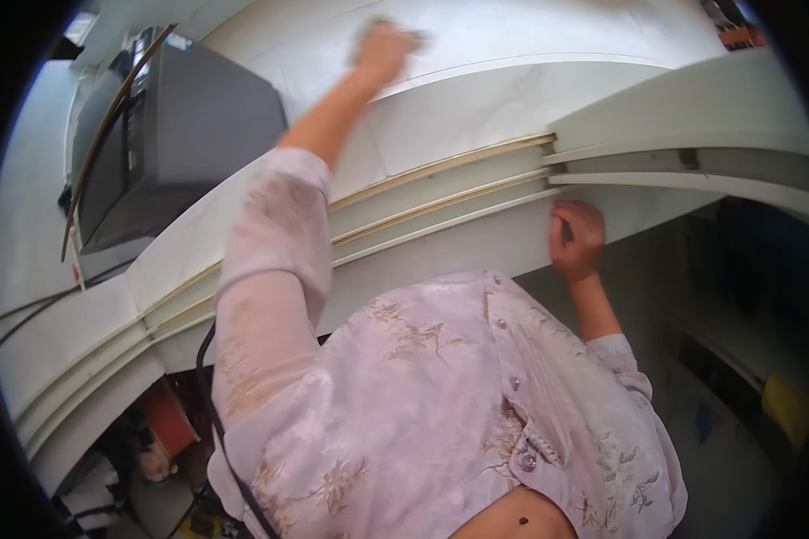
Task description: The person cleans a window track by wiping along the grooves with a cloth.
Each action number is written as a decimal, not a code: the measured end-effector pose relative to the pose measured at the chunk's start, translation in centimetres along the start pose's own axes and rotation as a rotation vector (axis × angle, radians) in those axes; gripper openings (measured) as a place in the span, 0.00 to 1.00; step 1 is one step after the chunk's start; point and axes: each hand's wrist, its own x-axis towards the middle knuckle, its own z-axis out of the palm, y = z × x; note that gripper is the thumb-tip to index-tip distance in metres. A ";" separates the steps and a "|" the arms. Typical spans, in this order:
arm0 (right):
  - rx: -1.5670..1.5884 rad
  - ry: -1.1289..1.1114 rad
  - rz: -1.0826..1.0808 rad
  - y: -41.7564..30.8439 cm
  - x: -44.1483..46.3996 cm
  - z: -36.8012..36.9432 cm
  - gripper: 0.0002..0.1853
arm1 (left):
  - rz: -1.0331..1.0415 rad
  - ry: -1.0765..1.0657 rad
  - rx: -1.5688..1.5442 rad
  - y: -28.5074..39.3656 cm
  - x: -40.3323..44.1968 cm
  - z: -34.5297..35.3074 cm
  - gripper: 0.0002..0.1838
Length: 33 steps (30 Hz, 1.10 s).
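Note:
My left hand [384, 52] is stretched far out over a white, marble-like surface [512, 34]. Its fingers are closed, and motion blurs them. A small dark greyish thing [415, 39] shows at the fingers, too smeared to name. Nearer my body, my right hand [579, 242] is loosely curled at the pale front edge of the ledge, just below the sliding tracks [440, 198]. Nothing shows between its fingers. Whether it presses on the edge, I cannot tell.
A large dark grey boxy device [198, 126] stands at the left, with a thin brown strip [108, 135] in front. Pale framed panels [692, 112] meet the tracks at the right. A black cable [211, 404] hangs by my left sleeve. Mixed items lie below the ledge.

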 end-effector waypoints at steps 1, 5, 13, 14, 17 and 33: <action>0.000 0.015 -0.002 0.2 0.1 0.3 0.05 | -0.075 0.148 0.022 -0.7 0.0 -1.3 0.15; 0.013 0.026 0.020 -0.5 -1.3 0.1 0.05 | 0.356 0.449 -0.431 8.7 3.3 -2.3 0.17; 0.035 0.044 -0.021 1.9 -1.1 1.9 0.04 | 0.573 -0.160 -0.431 9.3 -0.2 0.9 0.22; 0.039 0.036 -0.012 1.7 -1.1 1.8 0.04 | 0.617 -0.239 -0.438 7.1 -2.3 0.3 0.21; 0.018 0.034 -0.026 1.9 -0.4 1.3 0.04 | 0.504 -0.452 -0.338 -0.3 -9.8 -2.9 0.18; 0.000 0.016 -0.024 3.0 -0.7 1.7 0.04 | -0.840 -0.271 -0.437 -12.1 -29.8 -4.9 0.14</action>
